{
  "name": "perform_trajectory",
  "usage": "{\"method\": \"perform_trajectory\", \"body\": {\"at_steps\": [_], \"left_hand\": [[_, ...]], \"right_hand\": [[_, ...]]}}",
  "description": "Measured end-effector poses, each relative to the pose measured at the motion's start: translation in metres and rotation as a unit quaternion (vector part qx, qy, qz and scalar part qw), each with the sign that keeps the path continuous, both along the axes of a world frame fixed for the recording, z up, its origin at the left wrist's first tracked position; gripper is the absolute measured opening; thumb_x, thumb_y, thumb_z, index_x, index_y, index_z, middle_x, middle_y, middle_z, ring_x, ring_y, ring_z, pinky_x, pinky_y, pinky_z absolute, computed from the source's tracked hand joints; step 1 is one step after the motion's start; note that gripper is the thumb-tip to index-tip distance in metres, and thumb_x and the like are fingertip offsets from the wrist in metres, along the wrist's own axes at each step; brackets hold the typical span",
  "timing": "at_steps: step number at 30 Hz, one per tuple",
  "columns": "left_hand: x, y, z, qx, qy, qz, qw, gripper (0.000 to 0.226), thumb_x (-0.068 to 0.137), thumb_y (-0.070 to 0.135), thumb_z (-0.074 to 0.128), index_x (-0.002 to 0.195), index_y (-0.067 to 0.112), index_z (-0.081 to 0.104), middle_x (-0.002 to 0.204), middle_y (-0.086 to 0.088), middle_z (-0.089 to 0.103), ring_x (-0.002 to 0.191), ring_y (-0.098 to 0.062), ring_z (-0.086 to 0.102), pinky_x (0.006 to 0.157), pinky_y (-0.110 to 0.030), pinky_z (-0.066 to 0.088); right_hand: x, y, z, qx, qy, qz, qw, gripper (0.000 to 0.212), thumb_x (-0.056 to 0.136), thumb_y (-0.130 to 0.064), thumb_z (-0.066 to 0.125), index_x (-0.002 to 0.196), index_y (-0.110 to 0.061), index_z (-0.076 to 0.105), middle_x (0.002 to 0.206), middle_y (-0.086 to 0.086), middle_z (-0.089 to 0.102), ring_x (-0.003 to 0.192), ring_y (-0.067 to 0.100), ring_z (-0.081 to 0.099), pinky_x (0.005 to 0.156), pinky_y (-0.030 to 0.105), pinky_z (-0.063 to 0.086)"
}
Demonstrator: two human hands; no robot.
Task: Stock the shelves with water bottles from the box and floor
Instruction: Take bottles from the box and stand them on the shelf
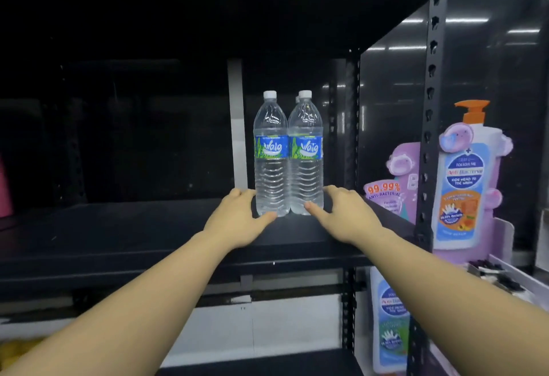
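Observation:
Two clear water bottles with blue and green labels and white caps stand upright side by side on the black shelf: the left bottle and the right bottle. A third cap peeks out behind the right one. My left hand curls round the base of the left bottle, thumb at its front. My right hand is at the base of the right bottle, its thumb touching the front and its fingers round the far side.
A black perforated upright bounds the shelf on the right. Beyond it stands a purple display with a large pump bottle of body wash. A pink object sits at the far left. A lower shelf lies below.

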State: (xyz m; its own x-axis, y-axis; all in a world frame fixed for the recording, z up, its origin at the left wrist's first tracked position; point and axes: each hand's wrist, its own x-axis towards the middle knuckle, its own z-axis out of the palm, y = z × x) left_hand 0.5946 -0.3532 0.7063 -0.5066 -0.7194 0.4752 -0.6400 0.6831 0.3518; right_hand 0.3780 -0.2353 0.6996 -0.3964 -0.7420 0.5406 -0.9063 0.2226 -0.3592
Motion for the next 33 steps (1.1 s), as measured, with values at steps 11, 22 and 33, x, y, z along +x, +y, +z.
{"method": "perform_trajectory", "body": {"at_steps": [11,22,33], "left_hand": [[0.029,0.126,-0.069,-0.102,-0.014,-0.014,0.995,0.078,0.098,0.062,0.051,0.162,0.022,0.03,0.169,0.003,0.025,0.158,-0.018,0.016,0.13,-0.041,0.013],[0.032,0.208,-0.253,0.072,-0.07,0.004,0.995,0.077,0.099,0.06,0.052,0.162,0.023,0.028,0.167,0.006,0.028,0.154,-0.012,0.023,0.122,-0.036,0.03],[0.058,0.223,-0.465,0.274,-0.153,-0.007,0.949,0.077,0.1,0.057,0.053,0.162,0.021,0.027,0.162,0.006,0.034,0.152,-0.015,0.026,0.117,-0.037,0.04]], "right_hand": [[0.043,0.095,-0.075,-0.042,0.081,0.071,0.993,0.07,0.101,-0.06,0.048,0.157,-0.019,0.041,0.164,0.002,0.038,0.155,0.021,0.026,0.127,0.042,0.022],[0.032,0.187,-0.252,0.102,-0.011,0.117,0.988,0.068,0.101,-0.056,0.05,0.157,-0.018,0.042,0.161,0.002,0.043,0.151,0.02,0.033,0.123,0.04,0.03],[0.05,0.218,-0.449,0.299,-0.156,0.064,0.939,0.068,0.101,-0.054,0.054,0.156,-0.017,0.042,0.156,0.002,0.049,0.146,0.023,0.039,0.116,0.039,0.039]]}}
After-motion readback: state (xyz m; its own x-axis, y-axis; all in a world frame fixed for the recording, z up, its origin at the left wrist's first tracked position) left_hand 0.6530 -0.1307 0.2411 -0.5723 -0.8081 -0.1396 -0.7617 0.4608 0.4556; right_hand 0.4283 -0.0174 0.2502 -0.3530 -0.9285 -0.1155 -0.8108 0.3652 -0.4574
